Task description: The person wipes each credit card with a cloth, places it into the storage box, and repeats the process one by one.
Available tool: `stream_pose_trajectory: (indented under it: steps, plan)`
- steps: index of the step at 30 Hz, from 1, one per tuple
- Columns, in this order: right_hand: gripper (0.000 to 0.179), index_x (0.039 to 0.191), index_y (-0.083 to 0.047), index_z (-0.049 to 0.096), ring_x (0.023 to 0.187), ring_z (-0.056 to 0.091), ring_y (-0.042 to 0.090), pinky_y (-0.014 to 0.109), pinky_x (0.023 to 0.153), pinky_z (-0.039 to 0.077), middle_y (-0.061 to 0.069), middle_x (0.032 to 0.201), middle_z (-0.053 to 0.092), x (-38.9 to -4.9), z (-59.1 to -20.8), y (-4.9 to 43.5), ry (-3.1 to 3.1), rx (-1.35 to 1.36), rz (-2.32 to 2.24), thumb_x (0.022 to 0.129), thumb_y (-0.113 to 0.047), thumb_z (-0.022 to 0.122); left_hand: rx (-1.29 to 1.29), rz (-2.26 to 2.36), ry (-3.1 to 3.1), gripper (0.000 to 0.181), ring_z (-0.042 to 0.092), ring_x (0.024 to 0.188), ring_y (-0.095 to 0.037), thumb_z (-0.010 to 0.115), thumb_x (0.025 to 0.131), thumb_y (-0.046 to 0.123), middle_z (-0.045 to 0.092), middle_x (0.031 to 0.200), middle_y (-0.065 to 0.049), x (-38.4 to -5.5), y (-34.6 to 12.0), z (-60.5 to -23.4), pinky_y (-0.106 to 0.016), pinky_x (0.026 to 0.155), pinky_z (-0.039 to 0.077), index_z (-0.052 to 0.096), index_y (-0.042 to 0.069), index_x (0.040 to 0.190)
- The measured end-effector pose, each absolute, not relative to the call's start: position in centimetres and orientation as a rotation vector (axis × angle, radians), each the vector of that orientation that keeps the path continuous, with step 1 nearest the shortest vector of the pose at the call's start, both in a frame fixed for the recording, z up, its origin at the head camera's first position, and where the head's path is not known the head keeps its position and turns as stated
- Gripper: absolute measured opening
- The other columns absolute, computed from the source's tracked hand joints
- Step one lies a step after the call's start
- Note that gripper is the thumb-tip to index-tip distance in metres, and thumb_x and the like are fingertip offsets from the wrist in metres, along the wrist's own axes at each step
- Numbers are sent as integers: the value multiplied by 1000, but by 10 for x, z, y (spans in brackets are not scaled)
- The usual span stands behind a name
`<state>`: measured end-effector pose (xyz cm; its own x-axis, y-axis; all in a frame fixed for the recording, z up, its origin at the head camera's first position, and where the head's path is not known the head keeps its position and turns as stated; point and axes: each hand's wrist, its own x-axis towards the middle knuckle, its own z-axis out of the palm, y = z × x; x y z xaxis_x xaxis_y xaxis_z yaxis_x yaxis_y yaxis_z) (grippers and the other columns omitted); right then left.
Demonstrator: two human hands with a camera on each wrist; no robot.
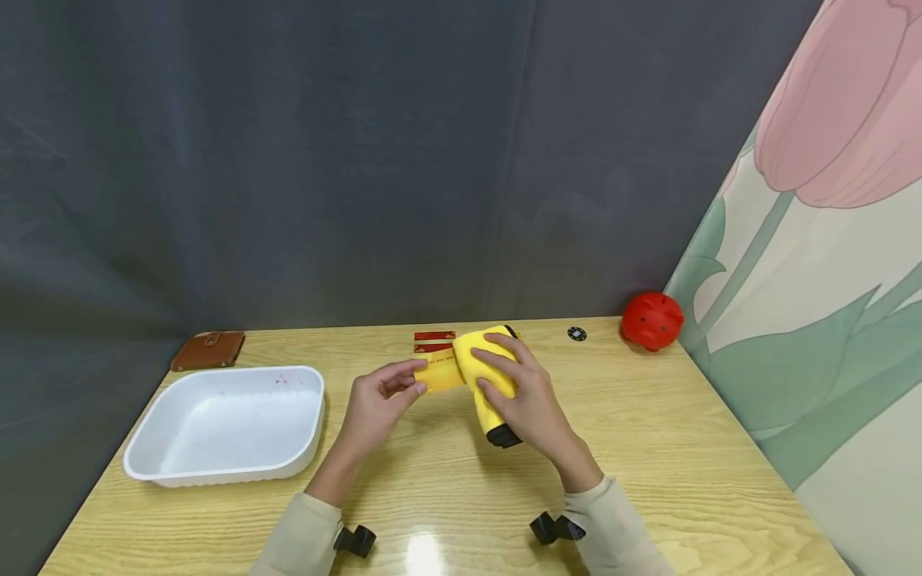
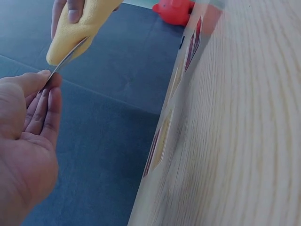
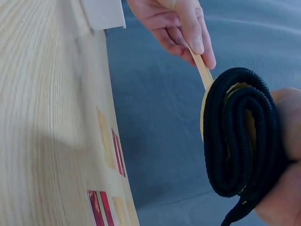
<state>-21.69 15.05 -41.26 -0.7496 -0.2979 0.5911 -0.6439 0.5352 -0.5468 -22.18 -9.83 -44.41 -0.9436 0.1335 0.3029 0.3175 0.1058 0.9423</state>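
Between the thumb and fingers of my left hand (image 1: 382,404) is the left end of a thin yellow card (image 1: 439,371), raised above the table. My right hand (image 1: 529,392) grips a folded yellow cloth (image 1: 471,364) with a black edge, its fingers spread over the front. The cloth overlaps the card's right end and hides it. In the left wrist view the card (image 2: 68,54) appears edge-on, running from the fingertips to the cloth (image 2: 89,23). The right wrist view shows the cloth's rolled black edge (image 3: 218,141) in several layers, close to the card (image 3: 201,69).
Red cards (image 1: 434,336) lie behind the hands near the table's back edge. A white basin (image 1: 223,472) stands at left, a brown wallet (image 1: 209,350) behind it. At back right are a black round chip (image 1: 576,334) and a red piggy bank (image 1: 651,322). A dark curtain (image 1: 360,160) hangs behind.
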Motion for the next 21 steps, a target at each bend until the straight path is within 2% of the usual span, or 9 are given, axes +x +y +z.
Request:
stream_pose_trajectory:
  steps: [11,16,21]
  plan:
    - [43,131,-13,72,135,57,33,49,105,55,10,148,56,-208,-417,133,-2389,818,1000,89,-6,81,-474,-1880,-2210,31,71,93,-8,79,93,17,76,112,-10,-224,-97,-447,-24,90,60,76,13,124]
    - [42,131,-13,72,134,58,32,46,101,58,10,148,56,-206,-420,128,-2411,861,976,90,-8,80,-466,-1874,-2217,33,72,94,-9,78,94,20,76,112,-9,-225,-98,-450,-22,93,58,74,15,126]
    - [43,132,-14,71,136,57,31,46,102,58,9,149,55,-203,-417,128,-2413,927,989,91,-10,80,-457,-1873,-2216,33,72,94,-9,78,94,19,75,112,-9,-224,-100,-449,-21,92,58,74,15,127]
